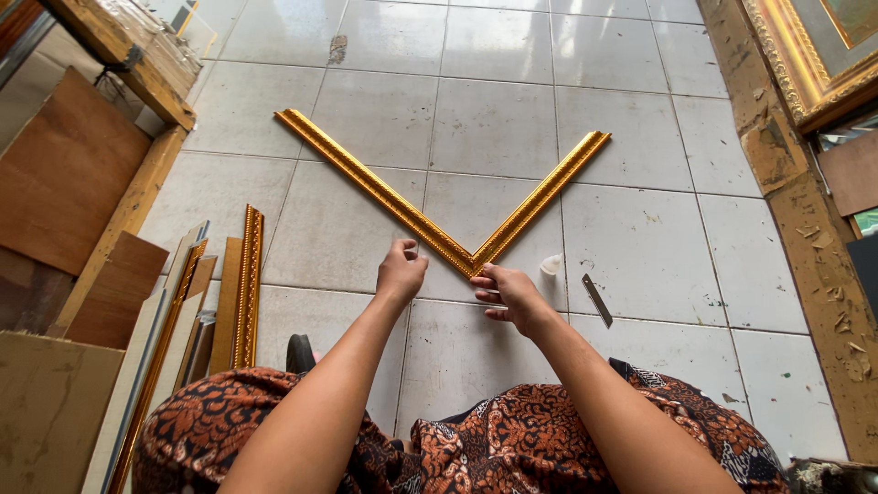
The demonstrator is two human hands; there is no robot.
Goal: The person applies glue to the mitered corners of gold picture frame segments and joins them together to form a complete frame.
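Observation:
Two gold moulded frame strips lie on the white tiled floor and meet in a V at the near corner. The left strip [366, 178] runs up toward the left and the right strip [544, 197] runs up toward the right. My left hand [401, 271] is closed with its fingertips on the left strip just beside the joint. My right hand [508, 295] rests on the floor with its fingers pressing the corner of the joint [472, 265]. Neither strip is lifted.
A small utility knife [597, 300] and a little white object [550, 265] lie on the tiles right of my right hand. Spare gold strips and boards [240, 288] lean at the left. Plywood sheets and a wooden bench stand far left; a gilt frame [805, 64] sits top right.

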